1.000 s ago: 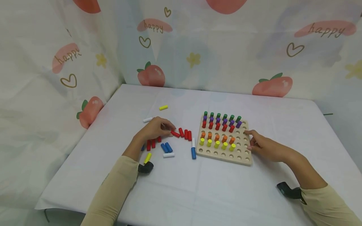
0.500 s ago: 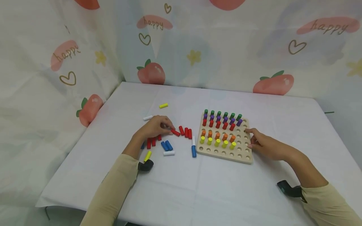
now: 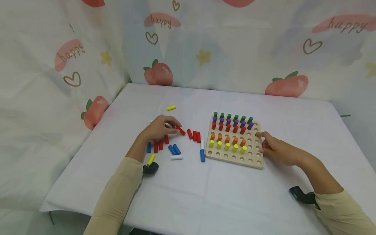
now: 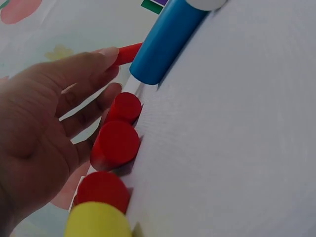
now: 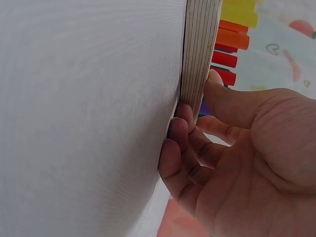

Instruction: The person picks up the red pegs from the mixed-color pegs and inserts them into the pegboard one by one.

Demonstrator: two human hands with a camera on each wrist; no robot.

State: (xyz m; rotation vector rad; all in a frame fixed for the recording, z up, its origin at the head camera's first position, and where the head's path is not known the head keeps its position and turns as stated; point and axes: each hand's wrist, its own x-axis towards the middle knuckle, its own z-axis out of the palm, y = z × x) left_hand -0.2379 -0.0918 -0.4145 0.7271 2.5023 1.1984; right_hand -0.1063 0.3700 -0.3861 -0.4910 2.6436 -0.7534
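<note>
My left hand (image 3: pixel 160 127) pinches one end of a red peg (image 3: pixel 181 131) between thumb and fingertips; in the left wrist view that red peg (image 4: pixel 129 53) is partly behind a blue one. Around this hand lie loose red pegs (image 3: pixel 160 144), blue pegs (image 3: pixel 174 149) and a yellow peg (image 3: pixel 151 159). At the right side of a wooden pegboard (image 3: pixel 235 159), my right hand (image 3: pixel 279 151) grips the edge. The right wrist view shows its thumb on top of the board (image 5: pixel 197 54) and fingertips low against the side. Rows of green, purple, red, orange and yellow pegs stand in the board.
Several red pegs (image 3: pixel 195 136) lie between the left hand and the board. A white peg (image 3: pixel 202 144) and a blue peg (image 3: pixel 202 155) lie end to end by the board's left edge. Another yellow peg (image 3: pixel 171 108) lies farther back on the white-covered table (image 3: pixel 176 195).
My left hand has risen slightly with the pinched red peg, shifting a little away and left, uncovering more of a blue peg. The right hand keeps its hold on the board.
</note>
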